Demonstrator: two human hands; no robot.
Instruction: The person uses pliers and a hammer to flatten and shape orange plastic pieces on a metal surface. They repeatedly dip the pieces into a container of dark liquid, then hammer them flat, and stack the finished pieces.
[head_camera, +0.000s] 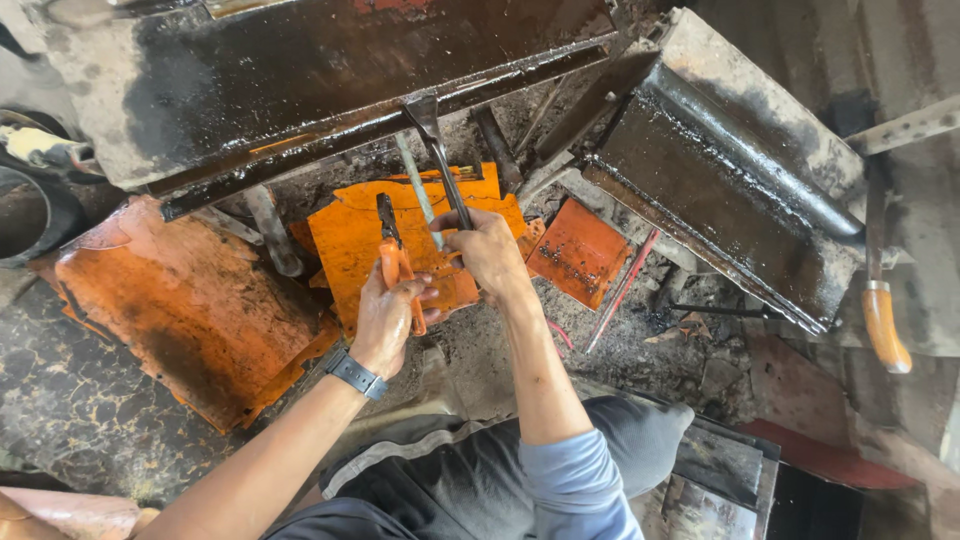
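My left hand (388, 315), with a dark watch on the wrist, grips orange-handled pliers (392, 245) whose dark jaws point up over a rusty orange metal sheet (350, 235). My right hand (487, 250) is closed around a long dark metal tool (438, 150). That tool's flat head reaches up under the edge of a big greasy black metal panel (300, 80). Both hands are close together, just below that panel's lower rim.
A large rusty orange plate (180, 310) lies at the left and a small orange piece (578, 252) at the right. A greasy black curved part (720, 170) sits upper right, with an orange-handled tool (884, 320) beside it. Thin rods and debris litter the dirty floor.
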